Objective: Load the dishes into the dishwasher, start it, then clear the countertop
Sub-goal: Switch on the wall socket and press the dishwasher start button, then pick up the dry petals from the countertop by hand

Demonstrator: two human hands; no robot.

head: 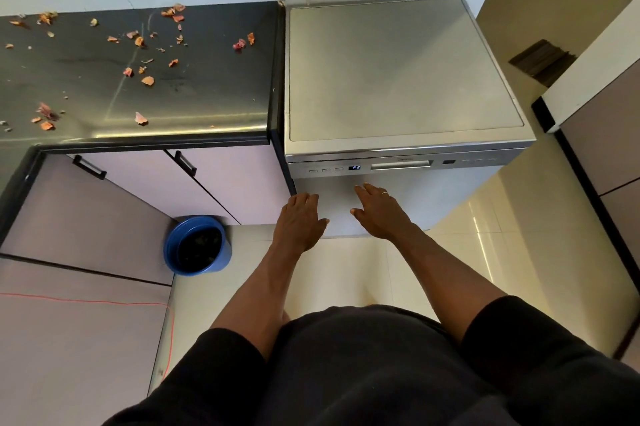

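A silver dishwasher [398, 79] stands at the right end of the counter with its door closed. Its control strip shows a lit display [354, 167] reading P2, next to a handle recess [401, 165]. My left hand [301, 217] and my right hand [379, 211] are both stretched out flat against the door front, just below the control strip, fingers straight, holding nothing. The dark countertop [207, 89] to the left is strewn with several orange and pink peel scraps [148, 80]. No dishes are in view.
A blue bin [197, 245] with dark contents stands on the floor below the counter, left of my arms. Grey cabinet doors with black handles [185, 162] run under the counter. Cream floor tiles lie beneath me. A cabinet edge [588, 79] rises at the right.
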